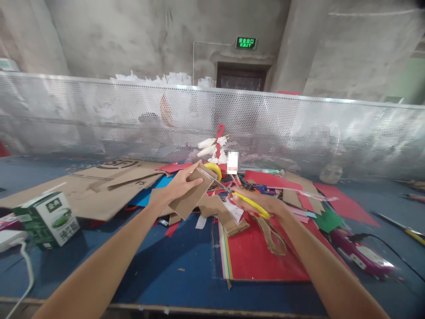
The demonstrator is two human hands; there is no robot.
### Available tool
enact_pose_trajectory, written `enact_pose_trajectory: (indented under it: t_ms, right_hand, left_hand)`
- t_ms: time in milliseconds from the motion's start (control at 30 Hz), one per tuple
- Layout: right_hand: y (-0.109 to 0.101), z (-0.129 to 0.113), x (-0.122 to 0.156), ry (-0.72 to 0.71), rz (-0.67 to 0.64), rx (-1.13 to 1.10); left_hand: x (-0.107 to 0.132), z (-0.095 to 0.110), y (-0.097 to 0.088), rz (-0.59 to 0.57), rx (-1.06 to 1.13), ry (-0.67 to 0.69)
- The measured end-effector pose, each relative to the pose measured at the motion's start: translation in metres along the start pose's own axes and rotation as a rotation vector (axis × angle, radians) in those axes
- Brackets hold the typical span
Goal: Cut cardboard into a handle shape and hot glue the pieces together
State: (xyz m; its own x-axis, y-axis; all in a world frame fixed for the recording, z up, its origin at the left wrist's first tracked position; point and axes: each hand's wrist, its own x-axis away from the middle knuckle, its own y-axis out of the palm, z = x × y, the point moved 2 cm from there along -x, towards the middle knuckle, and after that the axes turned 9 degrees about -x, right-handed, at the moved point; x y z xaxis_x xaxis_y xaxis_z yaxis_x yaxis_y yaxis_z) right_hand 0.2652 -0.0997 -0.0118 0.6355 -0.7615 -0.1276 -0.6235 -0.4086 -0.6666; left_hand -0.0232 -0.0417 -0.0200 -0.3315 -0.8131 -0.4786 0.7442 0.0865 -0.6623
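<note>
In the head view, the left hand point(182, 183) is grasping a card point(190, 197), its thumb lying across the upper face and its fingers mostly hiding. The card is hanging tilted above the middle of the tabletop point(156, 266), well in from the near edge and about midway between the left and right edges. The right hand point(263, 199) is closing around the yellow handles of the scissors point(253, 205), whose blades are pointing at the card's upper right edge. Whether they are biting into it, I cannot tell.

The card is looking thin, dry and matte, so it should be weighing little and hardly slipping. It is probably staying stiff when flat, but bending or creasing under a hard pinch. The best hold is likely lying on the broad face toward the left, thumb above and fingers beneath, away from the blades. The scissors are probably weighing more, with smooth handles best taken by the loops.

Below the card, offcuts point(232, 221) are lying crumpled together. Nearer the near edge, red paper point(265, 266) is resting flat, with a strip point(276, 246) lying looped on it. Toward the left edge, a box point(49, 223) is standing upright.
</note>
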Motion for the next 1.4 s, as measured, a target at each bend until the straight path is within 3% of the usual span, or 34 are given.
enact_pose_trajectory:
  t_ms: [167, 600, 900, 1067, 1233, 1400]
  right_hand:
    - [0.005, 0.006, -0.006, -0.046, -0.048, 0.029]
    - [0.011, -0.013, -0.01, -0.07, 0.077, 0.163]
    - [0.02, -0.009, -0.02, 0.068, 0.128, 0.3]
    - [0.029, -0.01, -0.019, 0.03, 0.214, 0.282]
    - [0.035, 0.0, -0.026, 0.002, 0.219, 0.265]
    - [0.039, 0.012, -0.03, 0.0, 0.191, 0.215]
  left_hand:
    - [0.0, -0.006, 0.002, 0.0, -0.033, -0.012]
    - [0.001, -0.003, -0.001, -0.047, 0.001, -0.031]
    - [0.001, -0.021, 0.0, -0.068, 0.011, -0.011]
    - [0.006, -0.013, -0.009, -0.073, -0.058, -0.01]
    - [0.009, -0.002, -0.017, -0.084, -0.03, -0.02]
    - [0.008, -0.004, -0.016, -0.058, -0.079, -0.009]
